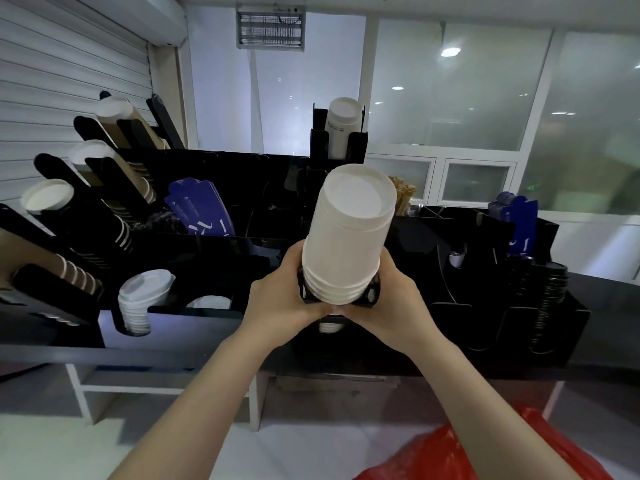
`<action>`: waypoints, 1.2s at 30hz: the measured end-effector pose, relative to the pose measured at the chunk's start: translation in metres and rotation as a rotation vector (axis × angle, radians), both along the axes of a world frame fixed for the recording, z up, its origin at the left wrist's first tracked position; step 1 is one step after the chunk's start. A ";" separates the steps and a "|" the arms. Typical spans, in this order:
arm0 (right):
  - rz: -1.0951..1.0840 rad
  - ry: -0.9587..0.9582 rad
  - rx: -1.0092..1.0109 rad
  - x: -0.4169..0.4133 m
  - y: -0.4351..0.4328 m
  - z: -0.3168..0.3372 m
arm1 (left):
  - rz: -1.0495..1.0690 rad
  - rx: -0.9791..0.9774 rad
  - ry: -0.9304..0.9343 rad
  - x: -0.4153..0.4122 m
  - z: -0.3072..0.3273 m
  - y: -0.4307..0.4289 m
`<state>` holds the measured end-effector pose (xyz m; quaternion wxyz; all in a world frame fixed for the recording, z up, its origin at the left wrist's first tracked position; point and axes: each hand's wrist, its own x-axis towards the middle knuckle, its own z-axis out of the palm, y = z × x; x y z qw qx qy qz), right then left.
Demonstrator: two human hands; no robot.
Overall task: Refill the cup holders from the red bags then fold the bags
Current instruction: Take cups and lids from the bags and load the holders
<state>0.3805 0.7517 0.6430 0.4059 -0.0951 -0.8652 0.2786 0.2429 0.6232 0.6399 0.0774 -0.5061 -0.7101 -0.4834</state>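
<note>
A tall stack of white paper cups [349, 233] stands bottoms-up in a black cup holder slot [371, 295] at the middle of the black organiser [214, 251]. My left hand [280, 299] grips the lower left of the stack, fingers curled round it at the slot. On the other side my right hand [391, 303] grips the lower right of the same stack. A red plastic bag [446, 452] lies at the bottom right, under my right forearm.
Slanted holders with brown and white cup stacks [114, 161] fill the left. White lids [138, 299] sit at lower left, black lids [550, 299] at right, blue sleeves [202, 211] in the middle. Another white cup stack [341, 128] stands behind. A roller shutter and glass panels lie beyond.
</note>
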 end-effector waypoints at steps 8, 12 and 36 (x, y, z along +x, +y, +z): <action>0.224 -0.007 -0.005 0.019 -0.015 0.035 | -0.317 0.074 -0.140 0.008 0.027 -0.007; 0.289 0.057 -0.083 0.027 -0.023 0.060 | -0.354 0.190 -0.137 0.021 0.052 -0.009; 0.107 0.551 -0.008 -0.020 0.035 0.177 | 0.085 0.212 0.086 -0.038 0.106 0.047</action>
